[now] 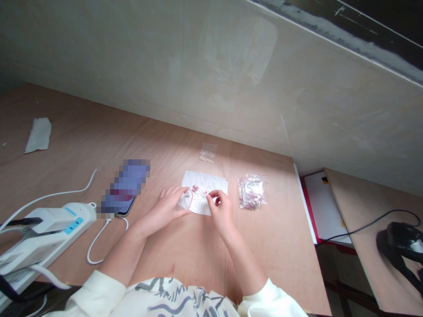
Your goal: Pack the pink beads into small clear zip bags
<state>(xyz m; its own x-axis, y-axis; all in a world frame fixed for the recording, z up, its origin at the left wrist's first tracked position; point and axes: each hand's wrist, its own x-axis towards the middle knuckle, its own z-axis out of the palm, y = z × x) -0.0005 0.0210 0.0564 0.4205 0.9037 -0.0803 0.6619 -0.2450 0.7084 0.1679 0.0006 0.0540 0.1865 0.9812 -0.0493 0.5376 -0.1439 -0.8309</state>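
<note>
My left hand (171, 203) is closed around a small clear plastic bag (185, 200), its mouth facing right. Beneath both hands lies a creased white paper (214, 181). Several small pink beads (195, 188) rest on that paper, just right of the bag. My right hand (219, 207) hovers at the paper's right side with thumb and forefinger pinched together. At its fingertips is a tiny pinkish bit, too small to name. Farther right sits a pile of clear bags (251, 191) with pink contents.
Another small clear bag (208, 152) lies behind the paper. To the left are a phone (124, 187) with a white cable and a loaded power strip (53, 235). A white paper scrap (38, 134) lies far left. The wall (165, 66) bounds the table's back.
</note>
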